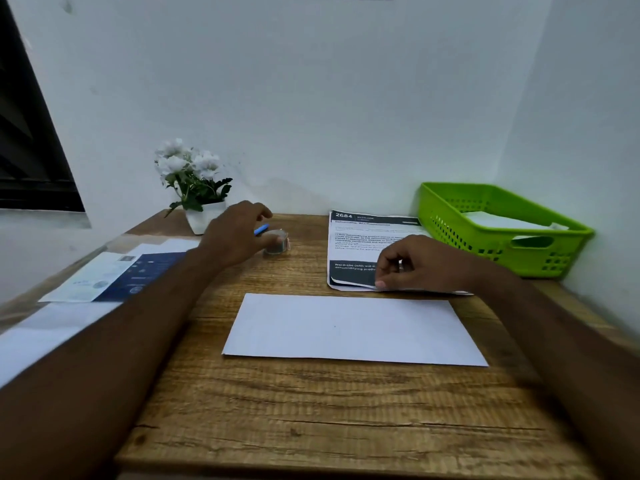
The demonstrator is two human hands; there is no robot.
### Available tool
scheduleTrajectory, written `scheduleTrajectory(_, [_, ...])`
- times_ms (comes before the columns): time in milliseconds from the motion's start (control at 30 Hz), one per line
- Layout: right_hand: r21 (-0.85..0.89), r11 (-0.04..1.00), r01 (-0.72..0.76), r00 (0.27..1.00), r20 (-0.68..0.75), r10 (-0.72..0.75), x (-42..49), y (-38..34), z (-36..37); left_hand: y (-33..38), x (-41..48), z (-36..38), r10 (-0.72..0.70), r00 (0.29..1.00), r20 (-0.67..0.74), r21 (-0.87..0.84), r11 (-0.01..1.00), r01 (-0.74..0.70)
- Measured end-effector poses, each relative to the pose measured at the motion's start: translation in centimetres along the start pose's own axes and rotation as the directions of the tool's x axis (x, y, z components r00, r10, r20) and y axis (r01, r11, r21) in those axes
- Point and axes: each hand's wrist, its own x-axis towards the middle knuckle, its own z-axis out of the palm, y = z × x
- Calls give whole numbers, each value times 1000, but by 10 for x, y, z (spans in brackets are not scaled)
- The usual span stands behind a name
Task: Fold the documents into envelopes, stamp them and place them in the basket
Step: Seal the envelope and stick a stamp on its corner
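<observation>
A blank white envelope (pixel 353 329) lies flat in the middle of the wooden desk (pixel 311 410). Behind it lies a printed document (pixel 360 244) headed 2684. My right hand (pixel 426 265) pinches that document's near edge with its fingertips. At the back centre, a small clear stamp (pixel 277 247) stands on the desk. My left hand (pixel 235 233) curls over it, thumb against its top. A blue pen tip (pixel 261 229) shows under the fingers. The green basket (pixel 498 252) sits at the back right with white envelopes (pixel 502 221) inside.
A white pot of white flowers (pixel 197 188) stands at the back left by the wall. Several papers, one dark blue (pixel 138 275), lie along the desk's left edge. Walls close in behind and to the right. A dark window is on the left.
</observation>
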Motion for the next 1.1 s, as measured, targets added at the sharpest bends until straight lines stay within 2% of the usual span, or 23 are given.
scheduleTrajectory(67, [22,999,30,1000,-2,-30,3,-4,6,3,-3,8,-23,997,74,-67,997,28])
scheduleTrajectory(200, [36,997,72,997,-7,-72,7,-8,13,11,-3,18,15,987,159,4,1000,-15])
scheduleTrajectory(333, [13,998,58,998,-29,-57,9,-8,17,12,-1,19,36,989,141,-6,999,-36])
scheduleTrajectory(433, [34,999,36,996,-84,-33,11,-9,19,17,-2,18,47,993,108,-133,991,-33])
scheduleTrajectory(567, [115,993,38,969,-245,-9,14,-11,23,32,-5,16,114,991,66,-412,908,-77])
scheduleTrajectory(667, [173,983,52,927,-375,17,16,-13,25,48,-7,15,169,983,74,-546,832,-102])
scheduleTrajectory(767, [190,980,65,897,-441,26,17,-15,27,63,-10,15,208,974,91,-665,741,-96])
scheduleTrajectory(933, [144,989,41,845,-534,43,16,-22,28,81,-16,15,246,964,97,-764,640,-86])
scheduleTrajectory(1100, [81,996,49,812,-583,7,14,-24,28,91,-20,15,293,951,102,-769,630,-111])
